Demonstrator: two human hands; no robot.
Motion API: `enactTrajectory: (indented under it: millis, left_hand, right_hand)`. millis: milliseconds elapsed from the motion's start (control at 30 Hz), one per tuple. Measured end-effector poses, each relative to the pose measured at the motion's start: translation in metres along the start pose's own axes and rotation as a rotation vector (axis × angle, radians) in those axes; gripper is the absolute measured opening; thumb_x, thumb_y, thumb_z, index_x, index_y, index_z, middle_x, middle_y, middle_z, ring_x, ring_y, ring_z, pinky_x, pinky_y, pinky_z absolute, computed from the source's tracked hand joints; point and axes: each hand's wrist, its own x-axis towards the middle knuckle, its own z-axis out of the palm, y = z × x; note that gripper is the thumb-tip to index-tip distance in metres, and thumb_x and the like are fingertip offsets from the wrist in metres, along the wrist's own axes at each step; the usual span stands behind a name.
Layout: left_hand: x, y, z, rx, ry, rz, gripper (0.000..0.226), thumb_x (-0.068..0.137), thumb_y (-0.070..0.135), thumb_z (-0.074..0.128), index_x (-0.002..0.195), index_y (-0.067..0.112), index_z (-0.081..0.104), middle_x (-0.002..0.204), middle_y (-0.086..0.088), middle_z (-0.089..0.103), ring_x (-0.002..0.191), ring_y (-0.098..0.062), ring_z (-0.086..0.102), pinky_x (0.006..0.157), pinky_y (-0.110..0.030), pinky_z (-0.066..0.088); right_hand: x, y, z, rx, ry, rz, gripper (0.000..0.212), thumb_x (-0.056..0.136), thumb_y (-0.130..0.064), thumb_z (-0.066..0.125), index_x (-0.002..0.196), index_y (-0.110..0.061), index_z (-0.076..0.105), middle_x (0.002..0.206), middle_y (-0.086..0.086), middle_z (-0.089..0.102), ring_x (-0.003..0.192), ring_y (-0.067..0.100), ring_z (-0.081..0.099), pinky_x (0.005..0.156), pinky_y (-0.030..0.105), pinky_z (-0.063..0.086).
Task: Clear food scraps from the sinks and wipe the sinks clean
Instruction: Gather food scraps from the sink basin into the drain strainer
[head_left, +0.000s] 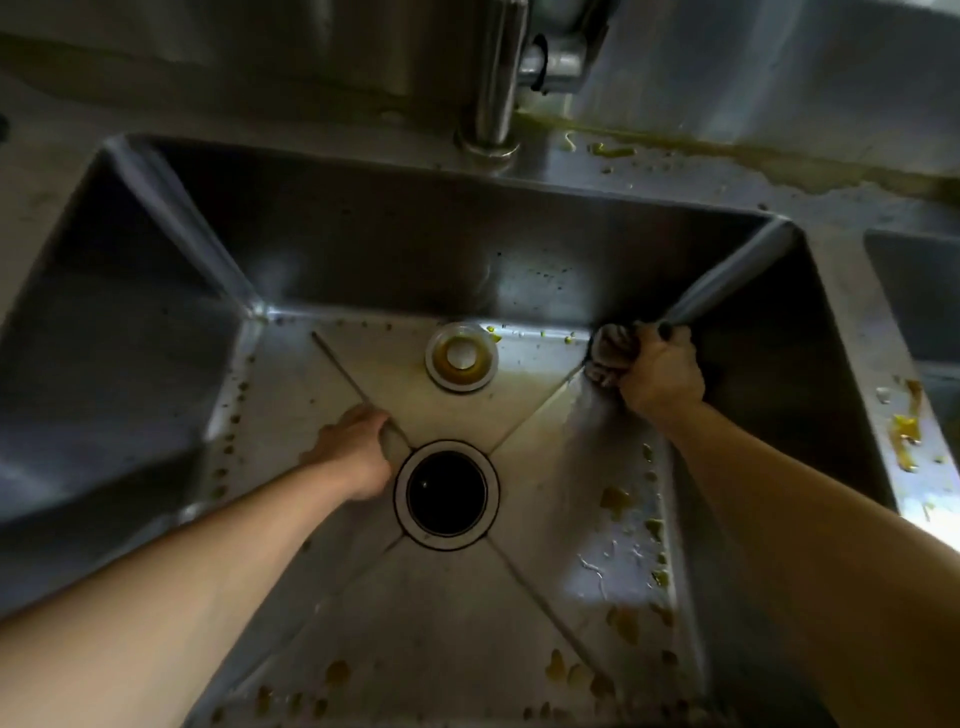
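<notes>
I look down into a deep steel sink. My right hand grips a bunched grey cloth pressed into the far right bottom corner. On the sink floor, just left of the open black drain hole, lies my left hand; its fingers are hidden from me. A round drain stopper with yellowish liquid sits on the floor behind the drain. Yellow-green food scraps dot the floor along the right, left and near edges.
A steel faucet post rises behind the sink. Yellow residue smears the divider ledge on the right, with a second basin beyond it. More yellow smears lie on the back ledge.
</notes>
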Motion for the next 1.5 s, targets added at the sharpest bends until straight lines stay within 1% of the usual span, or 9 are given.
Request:
enactTrajectory:
  millis: [133,400,600,700,833,967,1133,1333,1500]
  left_hand:
    - [0.005,-0.001,0.006,0.063,0.005,-0.01,0.069,0.088,0.008,0.045,0.15,0.026,0.021,0.159,0.008,0.0,0.142,-0.025,0.018,0.116,-0.037,0.024]
    - [0.006,-0.006,0.005,0.036,-0.008,-0.023,0.07,0.086,0.006,0.042,0.148,0.031,0.025,0.158,0.013,-0.002,0.143,-0.022,0.016,0.117,-0.035,0.023]
    - [-0.006,-0.009,0.009,0.06,-0.037,-0.002,0.07,0.085,0.004,0.044,0.149,0.026,0.025,0.159,0.01,-0.002,0.144,-0.022,0.014,0.116,-0.037,0.025]
    - [-0.022,-0.011,0.013,0.056,-0.05,-0.013,0.069,0.086,0.005,0.044,0.149,0.025,0.023,0.159,0.009,-0.001,0.143,-0.023,0.016,0.114,-0.043,0.026]
    - [-0.039,-0.018,0.016,0.113,-0.101,-0.066,0.074,0.087,0.004,0.043,0.15,0.029,0.015,0.158,0.01,-0.007,0.143,-0.024,0.014,0.114,-0.048,0.023]
    - [-0.045,-0.023,0.024,0.171,-0.13,-0.079,0.079,0.086,0.003,0.044,0.151,0.031,0.01,0.158,0.01,-0.015,0.145,-0.024,0.007,0.116,-0.05,0.018]
    - [-0.043,-0.022,0.023,0.185,-0.099,-0.062,0.076,0.084,0.002,0.043,0.149,0.032,0.018,0.157,0.009,-0.009,0.143,-0.027,0.011,0.114,-0.047,0.024]
    - [-0.043,-0.026,0.022,0.19,-0.114,-0.025,0.077,0.085,0.002,0.045,0.149,0.033,0.016,0.158,0.011,-0.01,0.144,-0.027,0.008,0.115,-0.044,0.024]
    - [-0.04,-0.034,0.013,0.22,-0.206,-0.013,0.076,0.087,0.003,0.041,0.152,0.026,0.011,0.158,0.009,-0.012,0.146,-0.024,0.006,0.115,-0.041,0.026]
  right_hand:
    - [-0.002,-0.005,0.025,-0.074,-0.112,-0.116,0.072,0.09,-0.027,0.055,0.152,-0.022,0.018,0.155,0.015,0.013,0.136,0.038,0.023,0.111,0.037,0.023]
    - [-0.101,-0.054,0.068,0.068,-0.226,-0.291,0.07,0.085,-0.019,0.055,0.144,-0.044,0.028,0.141,0.008,0.022,0.119,0.034,0.028,0.097,0.041,0.031]
    - [-0.13,-0.077,0.066,0.471,-0.302,-0.174,0.023,0.093,-0.004,0.05,0.115,0.003,0.053,0.115,0.023,0.051,0.114,0.044,0.05,0.09,0.047,0.048]
    - [-0.135,-0.054,0.038,0.269,-0.215,-0.208,0.034,0.089,-0.002,0.05,0.122,-0.008,0.054,0.115,0.013,0.047,0.108,0.034,0.048,0.079,0.028,0.037]
    - [-0.124,-0.002,0.01,0.0,-0.018,-0.006,0.048,0.087,-0.007,0.052,0.134,-0.014,0.042,0.132,0.015,0.035,0.117,0.033,0.042,0.088,0.038,0.043]
    - [-0.128,0.024,0.016,-0.311,-0.211,0.14,0.059,0.095,-0.019,0.049,0.147,-0.012,0.02,0.149,0.02,0.015,0.134,0.036,0.029,0.098,0.04,0.044]
    - [-0.151,-0.014,0.044,-0.146,-0.352,0.158,0.063,0.093,-0.019,0.049,0.146,-0.013,0.017,0.147,0.025,0.017,0.129,0.043,0.032,0.102,0.043,0.036]
    - [-0.156,-0.097,0.06,0.167,-0.426,0.068,0.056,0.085,-0.006,0.055,0.135,-0.009,0.03,0.136,0.014,0.024,0.118,0.035,0.04,0.087,0.034,0.042]
    - [-0.151,-0.07,0.035,0.311,-0.425,0.089,0.042,0.088,-0.007,0.05,0.128,-0.006,0.038,0.127,0.012,0.04,0.093,0.024,0.049,0.067,0.028,0.041]
